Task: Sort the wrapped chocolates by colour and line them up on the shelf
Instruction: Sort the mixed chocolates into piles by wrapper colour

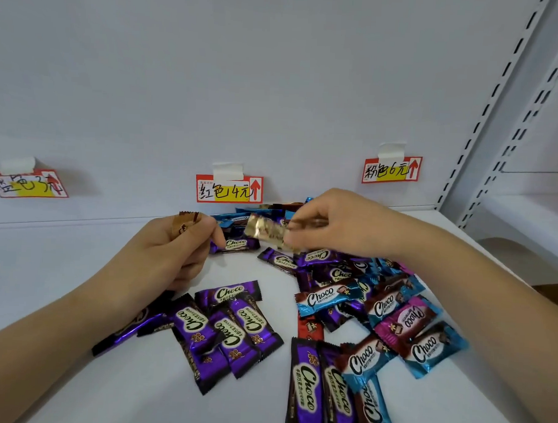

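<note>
Left hand (170, 254): curled around a crinkled gold-brown foil chocolate wrapper (185, 221), raised above the white shelf (59, 297). Right hand (331, 220): pinching a shiny gold-wrapped chocolate (265, 232) in the air. Below: purple-wrapped Choco chocolates (228, 324) clustered centre; blue (328, 298), pink (401, 319) and red ones (311, 328) heaped right. Rear wall: three handwritten price labels (229, 189).
</note>
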`<state>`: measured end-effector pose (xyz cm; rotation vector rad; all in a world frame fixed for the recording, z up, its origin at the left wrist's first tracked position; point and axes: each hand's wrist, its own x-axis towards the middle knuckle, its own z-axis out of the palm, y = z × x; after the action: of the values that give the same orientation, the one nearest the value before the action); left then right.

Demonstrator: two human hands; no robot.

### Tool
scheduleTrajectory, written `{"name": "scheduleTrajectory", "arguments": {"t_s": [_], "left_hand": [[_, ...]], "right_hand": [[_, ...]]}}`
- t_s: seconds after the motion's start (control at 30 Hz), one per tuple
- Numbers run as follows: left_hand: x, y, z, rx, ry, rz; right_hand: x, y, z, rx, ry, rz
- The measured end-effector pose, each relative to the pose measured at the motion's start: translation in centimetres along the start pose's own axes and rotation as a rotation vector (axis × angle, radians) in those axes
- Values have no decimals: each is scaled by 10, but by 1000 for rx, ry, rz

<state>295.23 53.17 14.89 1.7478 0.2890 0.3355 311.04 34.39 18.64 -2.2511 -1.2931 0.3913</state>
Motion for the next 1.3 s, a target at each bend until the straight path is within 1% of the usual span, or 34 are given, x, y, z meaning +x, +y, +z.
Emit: {"name": "scheduleTrajectory", "arguments": {"t_s": [0.07, 0.13, 0.2, 0.27, 0.33, 0.37, 0.4, 0.5, 0.63, 0.7, 0.8, 0.93, 1.0, 1.03, 1.07, 1.1, 1.17, 1.2, 1.23, 1.3], "left_hand": [[1, -2, -1, 23, 29, 9], [3, -5, -4, 82, 60, 41], [4, -8, -8, 195, 78, 93], [5, -9, -10, 301, 83, 136], [4, -9, -10, 378, 86, 165], [4, -8, -9, 413, 86, 176], [2, -7, -8, 456, 83, 185], [-1, -3, -5, 569, 63, 224], [-1, -4, -2, 616, 54, 236], [0, -5, -3, 615, 54, 220], [1, -6, -7, 596, 69, 207], [2, -3, -11, 632, 73, 217], [6, 1, -10, 678, 65, 259], [10, 5, -8, 694, 60, 295], [14, 10, -5, 716, 49, 332], [20, 14, -1, 758, 25, 368], [36, 19, 10, 894, -50, 428], [45, 19, 16, 958, -80, 441], [53, 18, 23, 995, -97, 436], [62, 15, 35, 1004, -125, 388]], "right_hand": [[-2, 0, -7, 181, 84, 47], [-2, 4, -14, 253, 123, 29], [1, 11, -16, 138, 171, 5], [5, 18, -14, -106, 206, 15], [5, 22, -10, -310, 170, 41], [5, 22, -9, -359, 134, 57], [3, 21, -9, -368, 91, 69], [-1, 10, -8, -241, -35, 25], [4, 0, 11, -329, -181, -144], [9, -4, 20, -350, -163, -210], [10, -6, 20, -357, -36, -264], [8, 2, 2, -236, 167, -218], [8, 11, -7, -178, 309, -139], [8, 17, -10, -108, 384, -63], [9, 22, -12, 17, 450, 18], [11, 26, -13, 192, 501, 81], [14, 30, -14, 564, 559, 138], [15, 31, -15, 690, 561, 142], [15, 30, -15, 773, 553, 135], [15, 30, -13, 854, 529, 104]]}}
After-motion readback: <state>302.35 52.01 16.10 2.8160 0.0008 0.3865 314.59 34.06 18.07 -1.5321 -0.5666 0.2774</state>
